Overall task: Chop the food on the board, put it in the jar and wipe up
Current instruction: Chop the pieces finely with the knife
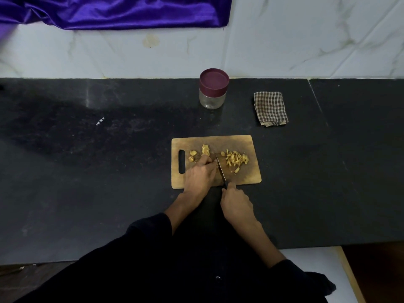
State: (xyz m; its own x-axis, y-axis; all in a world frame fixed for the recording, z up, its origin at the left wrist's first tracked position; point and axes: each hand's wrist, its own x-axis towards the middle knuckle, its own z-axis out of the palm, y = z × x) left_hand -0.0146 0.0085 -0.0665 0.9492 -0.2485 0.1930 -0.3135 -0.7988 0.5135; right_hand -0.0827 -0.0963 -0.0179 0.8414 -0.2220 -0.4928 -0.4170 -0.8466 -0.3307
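A wooden chopping board [249, 145] lies on the black counter. On its right part is a heap of chopped yellowish food [236, 160]; bigger unchopped chunks [205, 149] lie to the left. My left hand [200, 174] rests on the board with curled fingers, pinning a piece beside the blade. My right hand [237, 203] grips the black handle of a small knife [221, 170], whose blade stands between the left fingers and the chopped heap. A clear glass jar [212, 99] with a maroon lid on stands behind the board.
A folded checked cloth [270, 108] lies to the right of the jar. The black counter [98, 160] stretches wide to the left and right. A white marble wall rises behind, with purple fabric [113, 12] hanging at top left. The counter's front edge runs close to my body.
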